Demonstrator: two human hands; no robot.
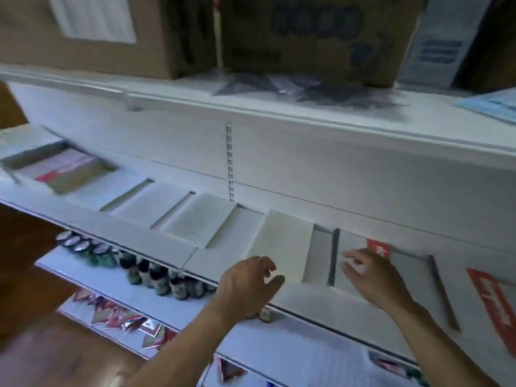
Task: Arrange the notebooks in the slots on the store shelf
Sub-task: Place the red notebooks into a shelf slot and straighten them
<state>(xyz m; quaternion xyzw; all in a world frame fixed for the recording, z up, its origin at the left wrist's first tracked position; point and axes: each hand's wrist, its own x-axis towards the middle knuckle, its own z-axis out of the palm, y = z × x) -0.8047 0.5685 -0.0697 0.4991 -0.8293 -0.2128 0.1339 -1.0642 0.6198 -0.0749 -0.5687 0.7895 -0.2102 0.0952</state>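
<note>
The notebooks [282, 241] lie flat in a slanted row of slots along the middle shelf [156, 238], running from the left of the frame down to the right. Their covers are plain, pale and rectangular, smooth and matt. One in the lower right slot, the labelled notebook [352, 243], carries a red label [378, 247] with white letters (too blurred to read). A dark, narrow divider [333, 258] stands between that slot and the shallow grey gap beside it.

The right grip [371, 277] reaches over the labelled notebook, fingers loosely bent above its cover. I cannot tell whether they pinch it or only touch it. The left grip [248, 280] hovers at the shelf's front lip, just in front of a plain notebook, released, with its fingers loosely curled round nothing.

The shelf is white painted metal with a slotted upright rail [229, 163] in its back panel. At the far left sits a brown cardboard tray [81, 177] with white and red sheets inside. On the shelf above, in the upper part of the frame, stand big cardboard boxes [307, 37] and some crumpled plastic wrap [321, 88]. Below, small round jars [156, 275] stand in a line, and lower left lie shiny red and silver packets [120, 319]. A red sign [494, 300] shows at the right edge, and a brown wooden floor [28, 344] fills the lower left corner.
</note>
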